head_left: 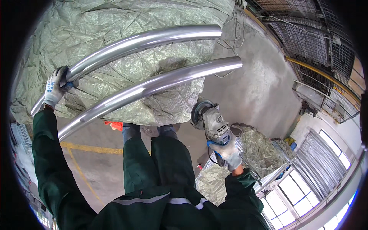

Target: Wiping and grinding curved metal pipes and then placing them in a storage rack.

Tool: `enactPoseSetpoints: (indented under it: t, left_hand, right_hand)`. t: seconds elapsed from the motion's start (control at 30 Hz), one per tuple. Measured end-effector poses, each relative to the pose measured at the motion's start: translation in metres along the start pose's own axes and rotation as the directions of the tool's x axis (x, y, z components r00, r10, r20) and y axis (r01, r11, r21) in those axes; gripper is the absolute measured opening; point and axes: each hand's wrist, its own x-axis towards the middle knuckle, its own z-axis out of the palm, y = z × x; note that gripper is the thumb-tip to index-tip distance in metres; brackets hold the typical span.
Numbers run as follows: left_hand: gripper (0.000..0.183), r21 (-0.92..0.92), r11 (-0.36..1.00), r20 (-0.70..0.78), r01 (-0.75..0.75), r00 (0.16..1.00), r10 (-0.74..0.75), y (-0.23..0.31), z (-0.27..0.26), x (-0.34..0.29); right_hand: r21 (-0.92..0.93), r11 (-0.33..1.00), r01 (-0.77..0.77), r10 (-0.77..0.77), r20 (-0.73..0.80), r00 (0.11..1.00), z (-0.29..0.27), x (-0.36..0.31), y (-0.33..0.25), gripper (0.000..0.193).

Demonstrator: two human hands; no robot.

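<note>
Two bent, shiny metal pipes lie side by side on a crumpled grey-green woven tarp (111,17). My left hand (54,89), in a white glove with a dark palm, is closed round the far pipe (145,42) toward its left end. The near pipe (153,83) runs alongside, its left end reaching out past the tarp. An angle grinder (215,123) is in my gloved right hand (228,152), right of my legs and apart from both pipes. Its disc and guard point away from me; whether the disc spins I cannot tell.
Beside my right hand, more crumpled tarp (260,147) covers a rack. A bundle of silvery lengths (318,165) stands by the windows at right. Wire mesh cages (306,34) line the far right. A thin cable (235,36) hangs by the tarp; a yellow line (92,148) marks the floor.
</note>
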Motion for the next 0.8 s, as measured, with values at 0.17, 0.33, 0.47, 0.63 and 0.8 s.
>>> enactPoseSetpoints:
  t: [0.17, 0.33, 0.47, 0.63, 0.8]
  left_hand:
    - [0.064, 0.008, 0.996, 0.092, 0.093, 0.991, -0.093, 0.003, -0.01, 0.014]
    - [0.061, -0.115, 0.97, 0.177, 0.216, 0.965, -0.194, -0.021, -0.009, 0.021]
    - [0.056, -0.082, 0.962, 0.077, 0.26, 0.964, -0.254, -0.038, -0.009, 0.022]
    - [0.037, 0.025, 0.931, -0.192, 0.365, 0.916, -0.354, -0.044, -0.017, 0.028]
    - [0.036, 0.081, 0.862, -0.231, 0.5, 0.851, -0.472, -0.029, -0.017, 0.027]
  right_hand:
    - [0.025, 1.0, -0.007, 0.007, 0.013, 1.0, 0.003, -0.001, 0.014, 0.06]
    - [0.122, 0.99, -0.07, 0.064, 0.049, 0.997, 0.002, -0.006, 0.029, 0.058]
    - [0.187, 0.982, -0.038, 0.034, 0.026, 0.999, 0.001, -0.007, 0.04, 0.058]
    - [-0.008, 0.955, -0.296, 0.296, -0.02, 0.955, -0.006, -0.02, 0.047, 0.067]
    - [-0.103, 0.989, -0.107, 0.099, -0.076, 0.992, -0.007, -0.024, 0.106, 0.072]
